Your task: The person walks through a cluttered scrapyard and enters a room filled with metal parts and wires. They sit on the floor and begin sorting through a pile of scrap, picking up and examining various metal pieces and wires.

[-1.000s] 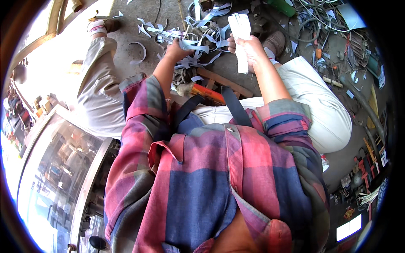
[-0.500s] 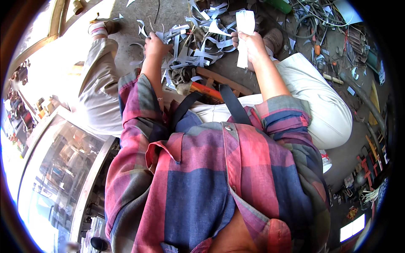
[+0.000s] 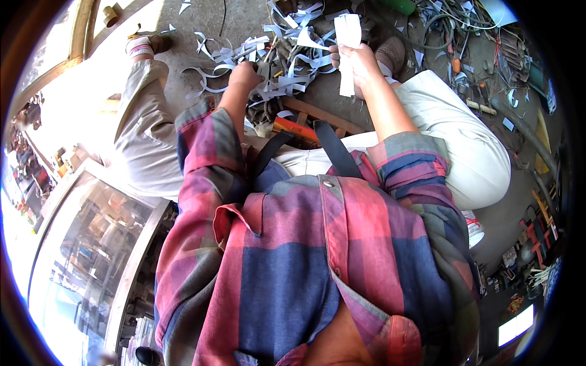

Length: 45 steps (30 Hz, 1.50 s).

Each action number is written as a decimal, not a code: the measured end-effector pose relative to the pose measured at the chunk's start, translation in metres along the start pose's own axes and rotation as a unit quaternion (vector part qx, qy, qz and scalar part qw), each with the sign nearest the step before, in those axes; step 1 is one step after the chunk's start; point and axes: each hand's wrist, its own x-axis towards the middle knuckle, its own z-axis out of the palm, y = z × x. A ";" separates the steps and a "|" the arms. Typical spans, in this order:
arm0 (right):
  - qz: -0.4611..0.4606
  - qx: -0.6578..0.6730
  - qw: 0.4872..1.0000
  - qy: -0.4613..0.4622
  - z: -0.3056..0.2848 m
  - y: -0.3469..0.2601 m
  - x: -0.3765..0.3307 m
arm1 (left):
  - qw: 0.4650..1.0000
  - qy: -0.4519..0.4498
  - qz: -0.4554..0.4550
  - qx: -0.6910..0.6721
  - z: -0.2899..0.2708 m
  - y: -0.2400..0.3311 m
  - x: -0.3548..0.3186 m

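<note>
My right hand (image 3: pixel 359 62) is closed round a white paper strip (image 3: pixel 348 30). One end of the strip stands up past the fingers and the other hangs below them. My left hand (image 3: pixel 245 75) is at the near left side of a heap of curled white paper cuttings (image 3: pixel 299 76), beside a dark greyish thing I cannot make out. Its fingers are mostly hidden, so their grip does not show. Just nearer to me lie a dark knotted bundle (image 3: pixel 261 112) and an orange-red bar-shaped thing (image 3: pixel 296 127) against a brown wooden frame (image 3: pixel 326 116).
My outstretched legs in pale trousers (image 3: pixel 461 131) flank the heap. At the right are a tangle of cables (image 3: pixel 445 27), a thick grey pipe (image 3: pixel 528 134) and scattered tools. A glass-fronted case (image 3: pixel 91 238) stands at the left; a green cylinder (image 3: pixel 400 6) lies at the far edge.
My left hand has moved right and a little nearer to me, from the heap's left edge in among the cuttings. The right hand still grips the paper strip, having shifted slightly left.
</note>
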 end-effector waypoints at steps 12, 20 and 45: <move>-0.046 -0.055 0.996 -0.059 -0.002 0.029 0.020 | 0.807 -0.032 0.108 -0.580 -0.104 0.060 -0.053; -0.104 -0.185 0.974 -0.081 0.011 0.019 0.013 | 0.770 -0.025 0.130 -0.624 -0.076 0.081 -0.050; -0.030 0.157 0.984 -0.078 0.018 -0.006 -0.010 | 0.889 -0.203 0.065 -0.406 -0.053 0.117 -0.072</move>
